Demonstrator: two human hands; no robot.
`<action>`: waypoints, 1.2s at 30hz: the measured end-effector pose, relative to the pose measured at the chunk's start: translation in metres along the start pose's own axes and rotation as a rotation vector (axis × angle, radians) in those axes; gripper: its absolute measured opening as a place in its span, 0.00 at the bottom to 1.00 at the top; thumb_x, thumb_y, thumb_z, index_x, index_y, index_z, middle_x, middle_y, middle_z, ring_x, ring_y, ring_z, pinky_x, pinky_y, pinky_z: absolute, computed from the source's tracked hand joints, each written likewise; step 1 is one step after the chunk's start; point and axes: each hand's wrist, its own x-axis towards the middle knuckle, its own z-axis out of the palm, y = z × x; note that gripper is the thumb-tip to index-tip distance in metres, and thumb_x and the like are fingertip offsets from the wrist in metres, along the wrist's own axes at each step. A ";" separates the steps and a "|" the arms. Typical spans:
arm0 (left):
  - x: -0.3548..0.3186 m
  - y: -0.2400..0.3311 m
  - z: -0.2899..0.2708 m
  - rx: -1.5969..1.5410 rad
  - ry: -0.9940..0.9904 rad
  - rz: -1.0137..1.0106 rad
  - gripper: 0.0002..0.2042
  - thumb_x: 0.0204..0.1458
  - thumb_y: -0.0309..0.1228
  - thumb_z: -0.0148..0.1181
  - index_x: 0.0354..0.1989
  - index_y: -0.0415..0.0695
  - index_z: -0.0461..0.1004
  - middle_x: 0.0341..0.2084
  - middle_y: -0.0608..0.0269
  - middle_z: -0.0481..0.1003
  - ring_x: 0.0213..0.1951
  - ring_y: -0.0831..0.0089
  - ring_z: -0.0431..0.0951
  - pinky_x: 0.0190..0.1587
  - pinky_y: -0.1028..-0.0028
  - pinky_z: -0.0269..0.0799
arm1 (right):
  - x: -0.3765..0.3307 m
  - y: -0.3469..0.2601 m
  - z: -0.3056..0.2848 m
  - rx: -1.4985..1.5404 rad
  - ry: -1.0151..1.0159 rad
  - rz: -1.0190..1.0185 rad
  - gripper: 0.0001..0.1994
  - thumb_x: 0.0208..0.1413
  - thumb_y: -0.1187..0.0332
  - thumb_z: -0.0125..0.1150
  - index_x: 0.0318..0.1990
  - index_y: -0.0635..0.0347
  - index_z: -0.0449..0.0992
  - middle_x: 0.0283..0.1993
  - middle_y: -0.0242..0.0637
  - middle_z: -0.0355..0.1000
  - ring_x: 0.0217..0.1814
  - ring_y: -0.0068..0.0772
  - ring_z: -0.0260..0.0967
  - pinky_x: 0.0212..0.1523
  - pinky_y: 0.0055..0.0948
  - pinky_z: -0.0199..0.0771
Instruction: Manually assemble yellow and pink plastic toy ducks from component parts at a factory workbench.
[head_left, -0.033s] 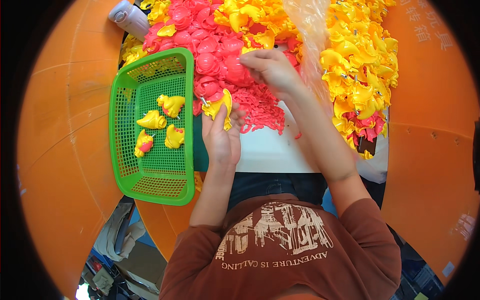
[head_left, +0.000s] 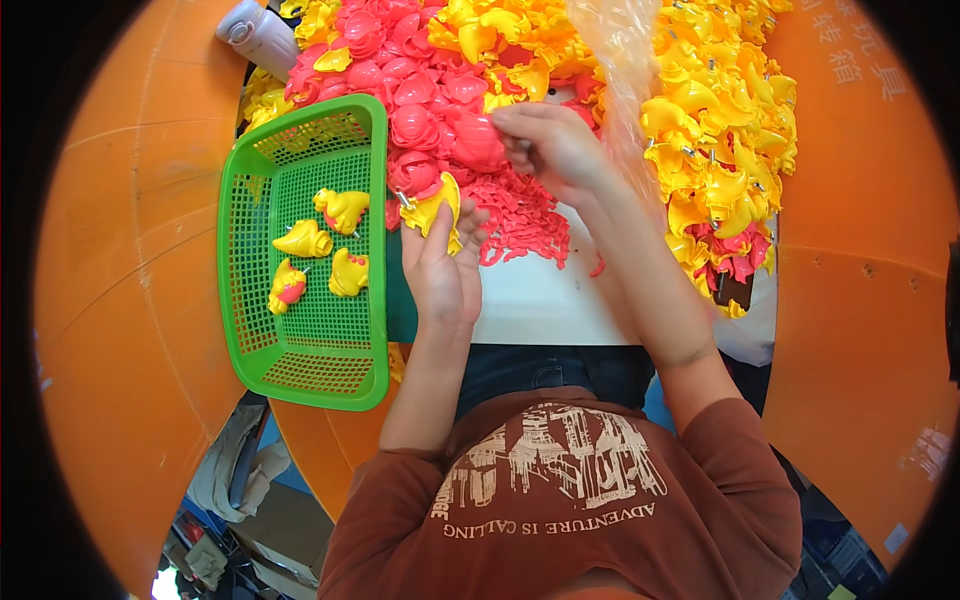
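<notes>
My left hand [head_left: 445, 270] lies palm up by the basket's right rim, with a yellow plastic toy shell [head_left: 437, 206] held in its fingertips. My right hand [head_left: 555, 150] reaches into the heap of pink shell pieces [head_left: 420, 85] and pinches one pink piece [head_left: 475, 140]. Below both hands, a loose pile of small pink plastic bits [head_left: 525, 215] sits on the white table top [head_left: 540, 305]. A green mesh basket [head_left: 300, 385] at the left holds several yellow toy pieces [head_left: 345, 210], one with a pink part.
A large heap of yellow pieces [head_left: 715, 110] fills the right side, with a clear plastic bag [head_left: 620, 50] lying over it. A pale bottle [head_left: 258, 35] lies at the top left. Orange curved walls [head_left: 130, 250] stand on both sides.
</notes>
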 end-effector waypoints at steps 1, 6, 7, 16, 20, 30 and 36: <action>0.002 0.001 0.005 -0.002 0.002 -0.003 0.14 0.57 0.28 0.48 0.51 0.45 0.60 0.37 0.56 0.72 0.35 0.67 0.74 0.36 0.71 0.71 | -0.012 -0.003 -0.009 0.445 -0.106 0.211 0.09 0.53 0.67 0.58 0.35 0.65 0.75 0.27 0.33 0.71 0.28 0.21 0.65 0.29 0.24 0.66; -0.002 -0.001 0.030 -0.059 -0.103 -0.026 0.14 0.57 0.29 0.50 0.51 0.47 0.60 0.44 0.60 0.69 0.46 0.67 0.71 0.44 0.67 0.71 | -0.079 0.000 -0.004 0.305 -0.099 0.016 0.08 0.53 0.71 0.59 0.38 0.64 0.74 0.30 0.31 0.69 0.31 0.21 0.64 0.33 0.20 0.66; -0.003 -0.005 0.033 -0.099 -0.171 -0.066 0.14 0.58 0.29 0.49 0.51 0.46 0.60 0.45 0.60 0.69 0.46 0.67 0.71 0.45 0.67 0.70 | -0.085 0.005 -0.006 0.243 -0.065 -0.047 0.08 0.52 0.72 0.59 0.39 0.64 0.74 0.31 0.30 0.69 0.32 0.21 0.64 0.34 0.19 0.66; -0.005 -0.030 0.030 0.238 -0.203 0.244 0.13 0.53 0.22 0.55 0.46 0.42 0.61 0.42 0.60 0.70 0.44 0.73 0.72 0.45 0.74 0.69 | -0.101 -0.018 -0.028 -0.599 0.027 -0.478 0.08 0.49 0.72 0.62 0.37 0.62 0.76 0.32 0.32 0.71 0.32 0.20 0.65 0.31 0.19 0.63; -0.009 -0.024 0.032 0.267 -0.207 0.025 0.14 0.55 0.26 0.55 0.47 0.43 0.61 0.39 0.60 0.71 0.39 0.74 0.73 0.45 0.74 0.68 | -0.110 -0.036 -0.043 -0.522 -0.334 -0.075 0.06 0.49 0.72 0.62 0.34 0.65 0.76 0.27 0.31 0.72 0.30 0.18 0.67 0.28 0.21 0.66; -0.011 -0.023 0.036 -0.132 -0.241 -0.319 0.28 0.61 0.53 0.23 0.57 0.47 0.59 0.49 0.57 0.66 0.51 0.65 0.67 0.51 0.63 0.63 | -0.124 -0.015 -0.016 -0.225 0.052 -0.295 0.05 0.50 0.76 0.60 0.35 0.66 0.78 0.46 0.42 0.70 0.45 0.26 0.68 0.43 0.24 0.67; -0.022 -0.019 0.050 -0.226 -0.240 -0.351 0.28 0.61 0.52 0.23 0.57 0.44 0.58 0.49 0.56 0.66 0.51 0.66 0.66 0.54 0.64 0.61 | -0.116 0.003 -0.007 -0.362 0.218 -0.461 0.06 0.44 0.70 0.65 0.32 0.58 0.80 0.55 0.46 0.62 0.59 0.40 0.56 0.51 0.33 0.60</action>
